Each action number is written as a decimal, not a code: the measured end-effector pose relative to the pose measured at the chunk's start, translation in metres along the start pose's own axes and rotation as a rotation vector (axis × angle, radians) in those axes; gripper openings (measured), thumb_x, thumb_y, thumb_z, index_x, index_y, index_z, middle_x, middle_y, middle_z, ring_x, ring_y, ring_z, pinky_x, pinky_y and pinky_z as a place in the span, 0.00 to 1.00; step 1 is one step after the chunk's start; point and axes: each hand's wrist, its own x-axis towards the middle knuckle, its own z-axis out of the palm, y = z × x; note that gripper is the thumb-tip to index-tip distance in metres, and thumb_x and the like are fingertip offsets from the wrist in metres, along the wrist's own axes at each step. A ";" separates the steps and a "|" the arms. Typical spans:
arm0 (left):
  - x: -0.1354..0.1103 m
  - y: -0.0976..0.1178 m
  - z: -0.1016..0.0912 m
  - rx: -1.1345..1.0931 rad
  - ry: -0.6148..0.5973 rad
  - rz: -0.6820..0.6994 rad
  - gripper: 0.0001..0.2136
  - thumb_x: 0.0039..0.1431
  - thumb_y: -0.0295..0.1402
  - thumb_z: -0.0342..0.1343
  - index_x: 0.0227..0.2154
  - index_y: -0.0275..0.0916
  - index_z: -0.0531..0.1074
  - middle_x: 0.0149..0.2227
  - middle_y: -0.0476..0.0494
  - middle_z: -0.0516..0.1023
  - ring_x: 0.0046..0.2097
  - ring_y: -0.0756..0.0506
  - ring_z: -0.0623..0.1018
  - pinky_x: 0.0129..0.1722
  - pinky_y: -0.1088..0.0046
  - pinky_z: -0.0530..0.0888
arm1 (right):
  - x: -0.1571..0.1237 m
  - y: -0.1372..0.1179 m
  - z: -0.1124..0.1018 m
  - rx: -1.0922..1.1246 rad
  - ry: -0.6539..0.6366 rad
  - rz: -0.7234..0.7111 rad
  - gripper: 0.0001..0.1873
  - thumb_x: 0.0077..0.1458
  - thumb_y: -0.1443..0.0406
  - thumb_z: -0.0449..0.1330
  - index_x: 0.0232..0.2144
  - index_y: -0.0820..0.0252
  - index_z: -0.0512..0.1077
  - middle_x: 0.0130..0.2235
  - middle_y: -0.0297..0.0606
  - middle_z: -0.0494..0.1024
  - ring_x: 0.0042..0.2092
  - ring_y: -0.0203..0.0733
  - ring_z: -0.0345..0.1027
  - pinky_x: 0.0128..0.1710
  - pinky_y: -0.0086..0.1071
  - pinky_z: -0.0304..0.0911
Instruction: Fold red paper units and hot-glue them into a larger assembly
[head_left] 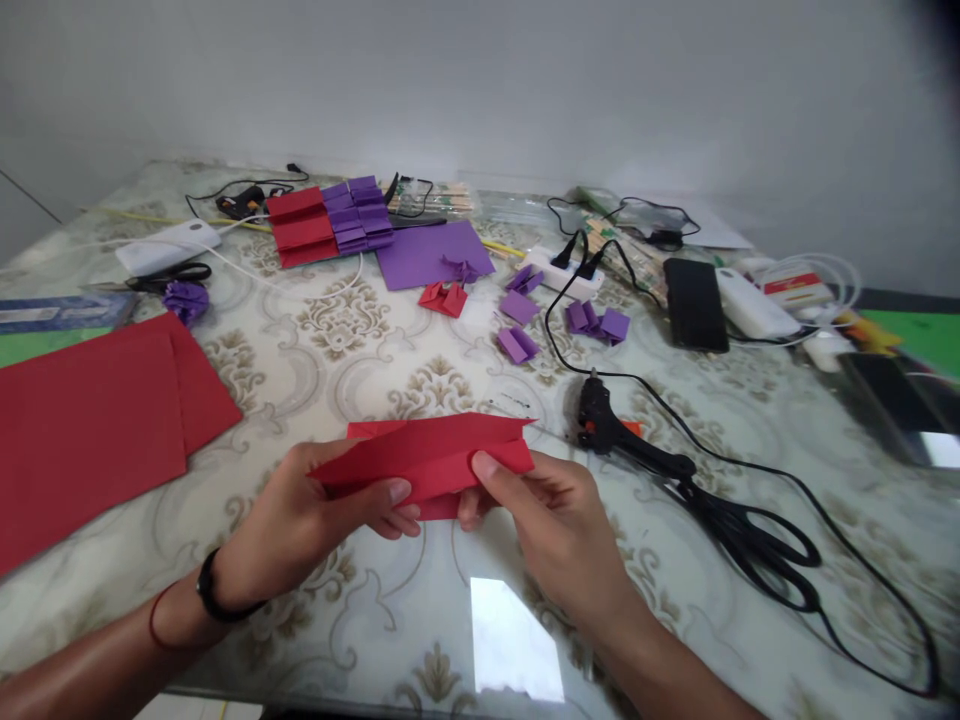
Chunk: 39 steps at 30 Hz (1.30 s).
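Observation:
A folded piece of red paper (435, 455) is held up between both hands over the front middle of the patterned table. My left hand (330, 500) pinches its left end, thumb along the near side and fingers behind and below. At the other end, my right hand (547, 500) grips it with the thumb pressed on the front fold. More red paper shows behind and beneath the held piece; whether it is a separate sheet I cannot tell. To the right of my right hand lies a black glue gun (637, 440), with black scissors (750, 550) by its handle.
Red sheets (90, 420) lie at left, near a purple crumpled paper piece (185, 302) and scissors. Folded red and purple strips (330, 222), a purple sheet (431, 255) and small folded pieces sit farther back. A white power strip (566, 272), cables and phones (696, 305) occupy the right.

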 end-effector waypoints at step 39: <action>-0.002 0.007 0.006 0.001 0.040 0.005 0.15 0.62 0.44 0.67 0.33 0.35 0.83 0.30 0.41 0.88 0.32 0.41 0.88 0.34 0.71 0.85 | -0.001 -0.011 -0.004 -0.227 0.088 -0.146 0.20 0.68 0.57 0.64 0.24 0.58 0.81 0.21 0.34 0.80 0.25 0.35 0.75 0.29 0.26 0.70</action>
